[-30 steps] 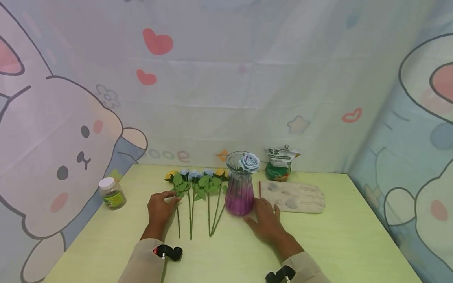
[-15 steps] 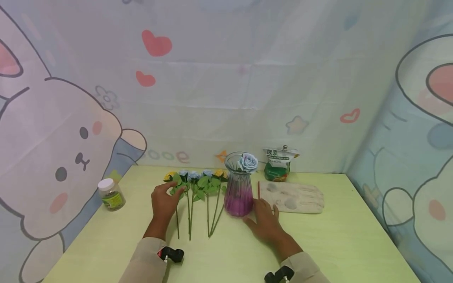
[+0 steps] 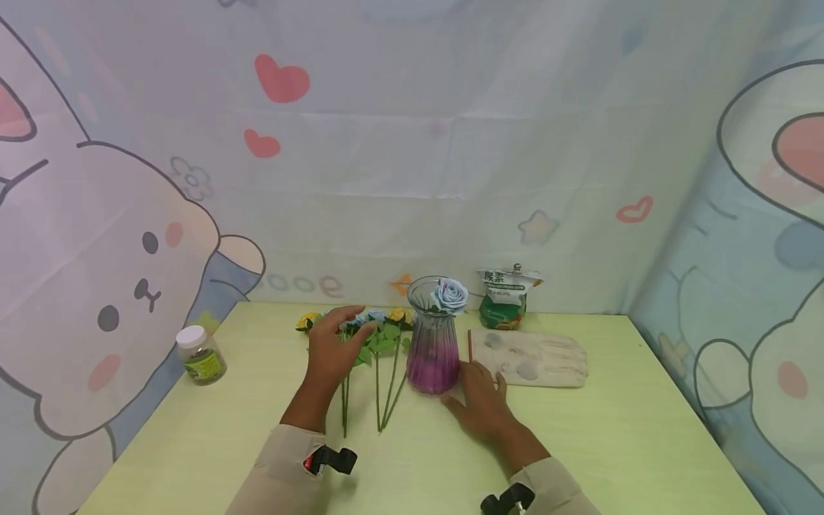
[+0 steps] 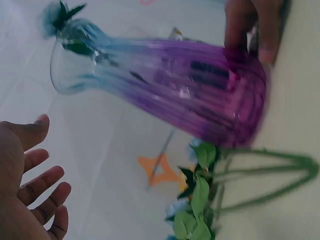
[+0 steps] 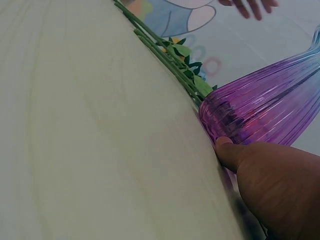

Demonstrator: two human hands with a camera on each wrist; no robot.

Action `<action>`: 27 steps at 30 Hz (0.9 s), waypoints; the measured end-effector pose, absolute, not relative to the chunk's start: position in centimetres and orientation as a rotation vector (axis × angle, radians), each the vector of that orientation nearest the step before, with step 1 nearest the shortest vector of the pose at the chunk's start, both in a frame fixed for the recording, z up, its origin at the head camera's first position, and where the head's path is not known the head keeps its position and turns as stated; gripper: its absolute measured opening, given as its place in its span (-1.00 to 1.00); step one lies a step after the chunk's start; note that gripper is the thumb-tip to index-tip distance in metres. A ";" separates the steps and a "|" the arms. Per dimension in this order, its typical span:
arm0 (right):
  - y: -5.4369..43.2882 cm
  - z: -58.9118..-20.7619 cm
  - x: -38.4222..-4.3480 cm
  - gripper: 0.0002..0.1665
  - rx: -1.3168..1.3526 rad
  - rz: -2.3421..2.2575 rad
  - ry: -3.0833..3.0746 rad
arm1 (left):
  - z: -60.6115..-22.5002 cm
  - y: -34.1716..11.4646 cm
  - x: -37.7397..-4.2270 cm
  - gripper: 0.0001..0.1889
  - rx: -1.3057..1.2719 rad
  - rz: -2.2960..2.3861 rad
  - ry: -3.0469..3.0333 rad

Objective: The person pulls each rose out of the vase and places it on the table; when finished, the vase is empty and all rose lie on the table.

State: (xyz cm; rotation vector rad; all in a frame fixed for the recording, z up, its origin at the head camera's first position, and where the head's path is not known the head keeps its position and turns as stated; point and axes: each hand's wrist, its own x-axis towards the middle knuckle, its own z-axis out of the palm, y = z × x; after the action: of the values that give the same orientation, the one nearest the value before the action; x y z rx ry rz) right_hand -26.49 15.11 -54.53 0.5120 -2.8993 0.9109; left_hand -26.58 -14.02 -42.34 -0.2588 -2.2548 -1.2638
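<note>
A glass vase (image 3: 434, 354), clear blue at the neck and purple below, stands upright with one light-blue rose (image 3: 450, 296) leaning out of its mouth. My right hand (image 3: 481, 404) holds the vase low on its right side, the thumb (image 5: 226, 150) at the base in the right wrist view. My left hand (image 3: 335, 350) is raised over the row of loose flowers, fingers loosely bent and nothing in them; the left wrist view shows its fingers (image 4: 42, 185) apart from the vase. Yellow and blue roses with green stems (image 3: 380, 386) lie left of the vase, partly hidden by that hand.
Right of the vase lie pale work gloves (image 3: 534, 360). Behind them stands a green and white bag (image 3: 505, 300) with a clip on top. A white-lidded jar (image 3: 202, 355) is at the table's left. A printed curtain (image 3: 386, 143) hangs along the back.
My left hand has moved from the leftmost flower stem up and to the right, over the flowers. The right hand stays on the vase.
</note>
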 end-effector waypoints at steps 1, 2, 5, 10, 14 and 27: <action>15.1 -54.5 -26.5 -0.08 0.510 0.908 -2.901 | -42.0 -13.5 -26.5 -0.54 -0.301 -1.262 -2.236; 15.1 -54.5 -26.5 -0.08 0.510 0.906 -2.903 | -41.8 -13.1 -26.5 -0.55 -0.344 -1.244 -2.219; 15.1 -54.5 -26.6 -0.08 0.507 0.904 -2.899 | -41.2 -11.7 -26.4 -0.55 -0.462 -1.222 -2.182; 15.1 -54.7 -26.7 -0.08 0.508 0.908 -2.894 | -40.6 -9.5 -26.2 -0.50 -0.567 -1.221 -2.161; 15.2 -54.9 -26.7 -0.08 0.517 0.905 -2.891 | -40.5 -8.1 -26.0 -0.46 -0.597 -1.219 -2.159; 15.1 -54.6 -26.5 -0.06 0.513 0.903 -2.912 | -39.7 -4.7 -27.1 -0.51 -0.574 -1.118 -2.272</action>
State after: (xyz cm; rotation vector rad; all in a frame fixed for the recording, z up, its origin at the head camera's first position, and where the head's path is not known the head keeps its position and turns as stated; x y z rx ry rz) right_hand -26.47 15.15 -54.56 0.5132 -2.9122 0.9031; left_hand -27.10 -4.71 -39.73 -0.5740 -2.2720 -1.1183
